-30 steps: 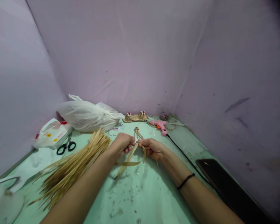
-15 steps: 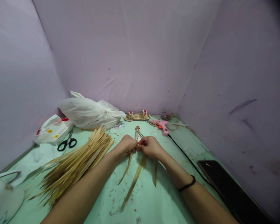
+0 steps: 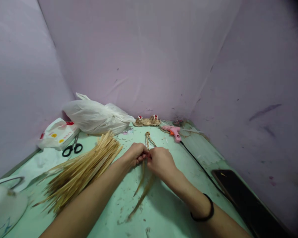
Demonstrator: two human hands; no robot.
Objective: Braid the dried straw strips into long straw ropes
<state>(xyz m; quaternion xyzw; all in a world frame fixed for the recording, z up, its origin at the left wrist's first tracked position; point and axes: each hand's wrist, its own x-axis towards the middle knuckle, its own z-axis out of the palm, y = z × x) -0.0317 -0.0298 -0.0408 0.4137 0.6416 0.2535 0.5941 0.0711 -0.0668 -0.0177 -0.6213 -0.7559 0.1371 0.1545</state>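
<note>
Mid-table, my left hand (image 3: 136, 154) and my right hand (image 3: 161, 161) meet, fingers closed on a thin braided straw cord (image 3: 147, 140). Its looped, knotted end lies on the table beyond my fingers. Loose flat straw strips (image 3: 142, 201) trail from the grip toward me, their ends on the tabletop. The exact pinch point between the fingertips is hidden. To the left of my left forearm lies a thick bundle of dry straw strips (image 3: 81, 175).
On the left are black-handled scissors (image 3: 72, 149), a tissue pack (image 3: 58, 134), a white plastic bag (image 3: 98, 115) and a white pot-like object (image 3: 7, 208). A woven piece with red-white beads (image 3: 146, 122) and a pink glue gun (image 3: 174, 132) sit behind; a dark phone-like slab (image 3: 245, 201) lies right.
My right hand has rolled over, its back now covering more of the cord. The strip that hung at the right is now out of sight. The view has shifted slightly.
</note>
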